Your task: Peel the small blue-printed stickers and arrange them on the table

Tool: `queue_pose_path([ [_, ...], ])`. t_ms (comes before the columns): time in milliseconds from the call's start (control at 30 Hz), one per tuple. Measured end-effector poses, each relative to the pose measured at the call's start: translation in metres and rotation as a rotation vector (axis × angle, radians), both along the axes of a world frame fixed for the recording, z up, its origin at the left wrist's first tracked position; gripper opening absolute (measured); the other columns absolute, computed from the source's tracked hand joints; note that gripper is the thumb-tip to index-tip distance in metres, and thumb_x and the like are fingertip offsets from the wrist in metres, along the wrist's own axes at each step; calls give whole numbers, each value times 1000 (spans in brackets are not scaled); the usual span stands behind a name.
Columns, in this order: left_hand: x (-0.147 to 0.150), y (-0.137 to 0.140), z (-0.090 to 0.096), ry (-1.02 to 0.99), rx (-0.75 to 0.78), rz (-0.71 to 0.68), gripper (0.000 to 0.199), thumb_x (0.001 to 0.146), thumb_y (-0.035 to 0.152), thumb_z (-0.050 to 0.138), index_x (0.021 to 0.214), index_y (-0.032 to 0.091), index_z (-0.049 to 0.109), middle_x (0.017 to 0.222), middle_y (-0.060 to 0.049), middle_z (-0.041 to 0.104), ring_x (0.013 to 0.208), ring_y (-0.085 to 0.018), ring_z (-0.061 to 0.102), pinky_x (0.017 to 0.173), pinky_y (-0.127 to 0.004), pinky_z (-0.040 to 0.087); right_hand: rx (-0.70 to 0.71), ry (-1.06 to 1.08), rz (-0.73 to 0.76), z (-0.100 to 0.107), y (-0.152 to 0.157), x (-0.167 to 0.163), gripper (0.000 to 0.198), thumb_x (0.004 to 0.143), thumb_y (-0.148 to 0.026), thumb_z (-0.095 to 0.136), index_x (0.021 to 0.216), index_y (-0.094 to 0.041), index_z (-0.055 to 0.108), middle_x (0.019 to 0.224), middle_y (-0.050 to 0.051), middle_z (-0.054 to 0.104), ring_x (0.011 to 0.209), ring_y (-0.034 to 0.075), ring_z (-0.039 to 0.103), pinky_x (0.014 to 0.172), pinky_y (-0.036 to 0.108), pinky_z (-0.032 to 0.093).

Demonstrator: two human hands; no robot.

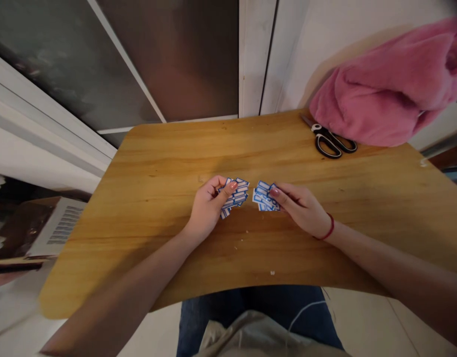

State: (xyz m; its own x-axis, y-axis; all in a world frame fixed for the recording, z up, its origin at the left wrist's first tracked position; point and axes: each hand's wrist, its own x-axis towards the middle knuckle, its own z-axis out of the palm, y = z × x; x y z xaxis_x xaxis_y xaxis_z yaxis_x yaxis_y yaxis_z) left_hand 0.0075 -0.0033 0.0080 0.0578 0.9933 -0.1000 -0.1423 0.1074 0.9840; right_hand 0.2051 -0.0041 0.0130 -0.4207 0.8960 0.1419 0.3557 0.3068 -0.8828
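Observation:
My left hand (212, 201) grips a fanned bunch of small white paper labels with blue borders (238, 196), the thumb pressed on top. A smaller bunch of the same blue-bordered labels (264, 201) is pinched in my right hand (300, 206), some with blue marks on them. A red string bracelet circles my right wrist. Both bunches are held over the middle of the wooden table, a narrow gap between them. The fingers beneath the labels are mostly hidden.
Black-handled scissors (328, 141) lie at the back right of the wooden table (168, 158), touching a pink plush cloth (380, 94). Tiny white scraps (272, 272) are scattered near the front edge. A cardboard box (53, 223) stands lower at the left.

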Motion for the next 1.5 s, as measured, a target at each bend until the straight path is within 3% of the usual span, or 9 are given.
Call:
queue_pose_path([
  [167, 11, -4, -8, 102, -7, -80, 31, 77, 44, 60, 68, 17, 48, 57, 6, 47, 48, -5, 39, 44, -17, 31, 56, -76, -88, 1, -8, -10, 44, 91, -45, 43, 56, -19, 40, 47, -4, 38, 44, 7, 34, 45, 21, 26],
  [300, 18, -7, -11, 102, 9, -132, 31, 81, 44, 54, 68, 17, 47, 60, 5, 44, 52, -6, 39, 48, -17, 34, 27, -147, -147, -3, -11, -16, 51, 89, -48, 46, 49, -18, 40, 41, -4, 41, 42, 6, 38, 47, 21, 28],
  [467, 18, -12, -8, 184, -63, -176, 38, 87, 55, 39, 75, 19, 46, 57, 4, 40, 47, -8, 37, 43, -20, 33, 99, -227, -196, -9, -8, -17, 54, 88, -52, 45, 47, -17, 42, 40, -4, 39, 43, 6, 33, 46, 23, 24],
  [667, 17, -14, -7, 169, -2, -301, 31, 86, 50, 46, 83, 20, 48, 66, 3, 46, 57, -8, 42, 52, -20, 37, 167, -253, -213, -15, -5, -15, 57, 88, -55, 43, 46, -16, 44, 42, -3, 40, 43, 6, 34, 45, 23, 23],
  [733, 17, -12, -8, 171, -5, -310, 25, 84, 45, 52, 87, 20, 50, 70, 3, 48, 60, -8, 44, 55, -19, 37, 125, -250, -210, -15, -5, -14, 60, 89, -56, 39, 45, -16, 45, 41, -2, 43, 42, 7, 39, 46, 23, 25],
  [833, 16, -9, -8, 217, -2, -208, 25, 85, 43, 52, 84, 19, 50, 69, 4, 49, 61, -8, 44, 55, -19, 36, 17, -204, -202, -11, -6, -13, 65, 92, -57, 28, 45, -16, 48, 38, -1, 43, 40, 8, 42, 47, 23, 29],
  [1033, 15, -11, -4, 409, 121, -28, 27, 87, 44, 47, 79, 19, 50, 66, 3, 50, 61, -9, 43, 57, -20, 35, -183, -118, 25, -6, -13, -18, 59, 92, -57, 27, 60, -15, 54, 41, -3, 47, 39, 7, 43, 47, 20, 32],
  [1333, 10, -13, -2, 502, 150, 15, 29, 89, 44, 43, 77, 19, 52, 61, 3, 50, 57, -10, 43, 54, -21, 34, -297, 87, 188, -5, -11, -12, 55, 93, -54, 30, 57, -15, 48, 43, -5, 39, 40, 5, 34, 41, 19, 25],
  [1500, 11, -17, -6, 446, 180, -106, 31, 90, 45, 39, 77, 20, 51, 65, 3, 50, 61, -11, 45, 58, -22, 36, -556, 106, 412, -4, -5, -9, 57, 90, -57, 33, 51, -17, 43, 36, -7, 33, 32, 4, 28, 35, 19, 19],
])
